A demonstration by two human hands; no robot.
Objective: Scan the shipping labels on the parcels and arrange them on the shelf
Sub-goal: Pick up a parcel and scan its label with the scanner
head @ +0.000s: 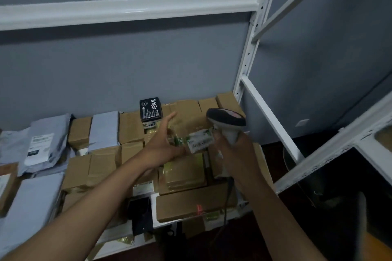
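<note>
Cardboard parcel [192, 131] (glossy label) between hands.

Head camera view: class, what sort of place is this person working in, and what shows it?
Probably a parcel storeroom or courier pickup point: cardboard parcels and grey mailer bags fill a white metal shelf, and the right hand holds a barcode scanner.
</note>
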